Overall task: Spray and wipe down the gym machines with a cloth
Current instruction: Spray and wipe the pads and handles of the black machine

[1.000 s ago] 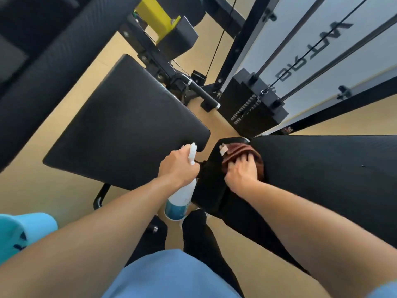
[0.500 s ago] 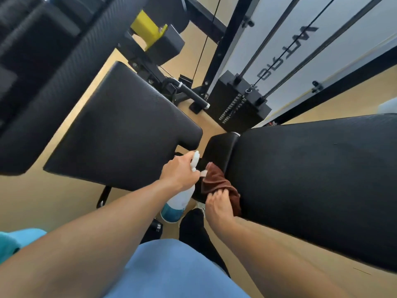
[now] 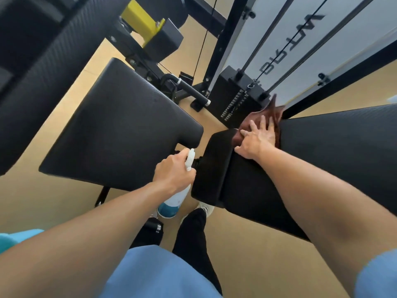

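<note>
The reddish-brown cloth (image 3: 271, 118) lay bunched at the far upper corner of the black padded bench section (image 3: 343, 151) on the right, partly blurred, its tip sticking up toward the black weight stack (image 3: 236, 97). The right hand (image 3: 256, 138) pressed flat on the cloth, fingers spread and straight, not curled round it. The left hand (image 3: 174, 172) gripped the neck of a white spray bottle with a teal lower band (image 3: 175, 201), fingers wrapped round it, nozzle up, held in the gap between the right pad and a second black textured pad (image 3: 120, 130) to the left. Behind were a yellow metal bracket (image 3: 140, 17), black frame uprights and a white panel (image 3: 300, 39) with cables. Tan floor (image 3: 247, 254) below; light blue shirt (image 3: 154, 274), black trouser leg (image 3: 193, 237).
</note>
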